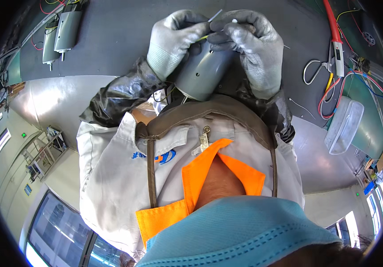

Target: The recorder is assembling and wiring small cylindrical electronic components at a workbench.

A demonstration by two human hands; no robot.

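Note:
A grey cylindrical motor (200, 73) lies tilted on the bench close to my body, its shaft toward me. Above its far end, both hands work in grey-white coated gloves. My left hand (176, 40) is closed, thumb and finger pinching a yellow-green wire (204, 38). A pale thin strip (216, 15) sticks up beside its fingertips. My right hand (253, 44) is closed as well, pinching a white cable tie (234, 21) whose small end shows above the fingers. The gloves hide most of the wire and the motor's far end.
Two more grey motors (68, 31) with wires stand at the far left. On the right lie scissors (314, 71), a red-and-white tool (337, 49), red and blue cables (347, 75), a loose cable tie (301, 107) and a pale plastic tray (344, 124).

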